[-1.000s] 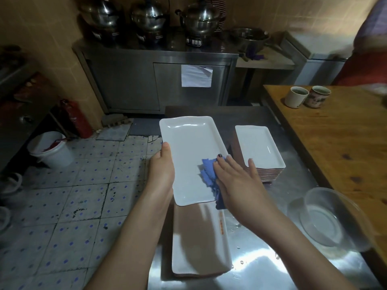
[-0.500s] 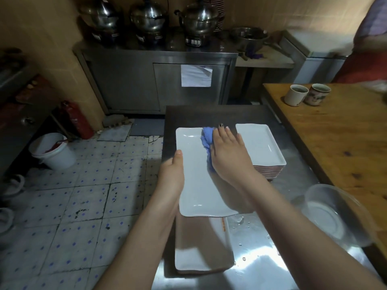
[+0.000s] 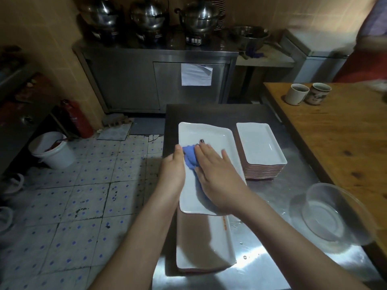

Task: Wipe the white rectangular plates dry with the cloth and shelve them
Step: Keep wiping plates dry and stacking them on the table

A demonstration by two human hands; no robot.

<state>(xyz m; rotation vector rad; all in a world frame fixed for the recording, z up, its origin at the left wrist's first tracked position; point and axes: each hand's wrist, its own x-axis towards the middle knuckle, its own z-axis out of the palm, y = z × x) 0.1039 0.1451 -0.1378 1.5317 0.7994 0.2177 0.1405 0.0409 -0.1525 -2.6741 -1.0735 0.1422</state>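
The white plate (image 3: 211,133) is held just above the bench (image 3: 272,197), running lengthwise away from the person, with its near end over a near pile (image 3: 203,245) of similar plates. The left hand (image 3: 172,170) grips the left long rim, thumb over the lip. The right hand (image 3: 217,176) lies flat with fingers spread, pressing the blue cloth (image 3: 189,160) onto the plate's face.

The plate looks like glazed ceramic — stiff, probably weighty, slick where wet, and likely to chip against steel. It is best held by the long rims, thumb on top and fingers beneath. The cloth is soft and bunches up.

A stack of plates (image 3: 261,147) stands just beside it on the right, with a clear bowl (image 3: 330,218) farther out.
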